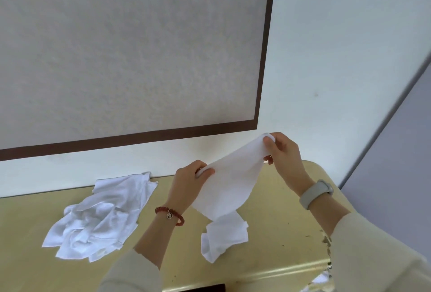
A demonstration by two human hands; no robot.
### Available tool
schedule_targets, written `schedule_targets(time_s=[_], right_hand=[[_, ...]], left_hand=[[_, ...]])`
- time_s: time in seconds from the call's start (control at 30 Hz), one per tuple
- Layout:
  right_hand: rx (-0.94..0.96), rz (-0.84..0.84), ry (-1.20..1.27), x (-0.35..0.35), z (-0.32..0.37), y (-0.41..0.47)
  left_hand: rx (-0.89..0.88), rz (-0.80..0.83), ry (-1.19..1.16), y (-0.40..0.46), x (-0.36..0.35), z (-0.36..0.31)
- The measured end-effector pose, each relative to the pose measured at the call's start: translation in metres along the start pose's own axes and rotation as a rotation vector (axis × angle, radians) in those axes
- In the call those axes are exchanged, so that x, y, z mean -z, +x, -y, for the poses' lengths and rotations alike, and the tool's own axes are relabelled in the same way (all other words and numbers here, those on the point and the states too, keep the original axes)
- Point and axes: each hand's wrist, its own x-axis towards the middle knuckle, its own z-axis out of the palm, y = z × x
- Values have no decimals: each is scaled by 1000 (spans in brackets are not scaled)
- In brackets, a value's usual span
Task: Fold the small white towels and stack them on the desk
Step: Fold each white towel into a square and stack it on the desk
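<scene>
White cloth, a small towel [229, 182], hangs in the air between my two hands above the desk [279, 210]. My left hand [186, 183] pinches its lower corner at about eight o'clock from the cloth's middle, thumb and fingers closed on the edge. My right hand [283, 152] pinches the upper corner at one o'clock, raised higher, so the towel stretches on a slant and sags below. Directly under it, at six o'clock, a crumpled towel [222, 237] lies on the yellowish desktop. Farther out at nine o'clock sits a loose pile of unfolded towels [102, 217] near the wall. A red bead bracelet [169, 213] circles my left wrist; a pale band [314, 195] wraps my right.
</scene>
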Motion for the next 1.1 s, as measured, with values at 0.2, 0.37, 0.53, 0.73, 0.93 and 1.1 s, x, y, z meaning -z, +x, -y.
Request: schedule_targets(time_s=[0.2, 0.37, 0.53, 0.73, 0.93, 1.1], right_hand=[[-84, -193, -162, 56, -30, 22], [-163, -215, -211, 100, -64, 61], [-163, -147, -132, 131, -95, 107], [-87, -36, -32, 157, -113, 129], [-150, 38, -135, 180, -168, 93], [-389, 260, -383, 199, -252, 31]], left_hand=[[17, -14, 4, 25, -29, -11], [52, -56, 145, 69, -71, -37], [93, -138, 51, 113, -114, -61], [102, -260, -164, 118, -144, -72], [139, -188, -83, 63, -185, -42], [268, 179, 105, 10, -235, 1]])
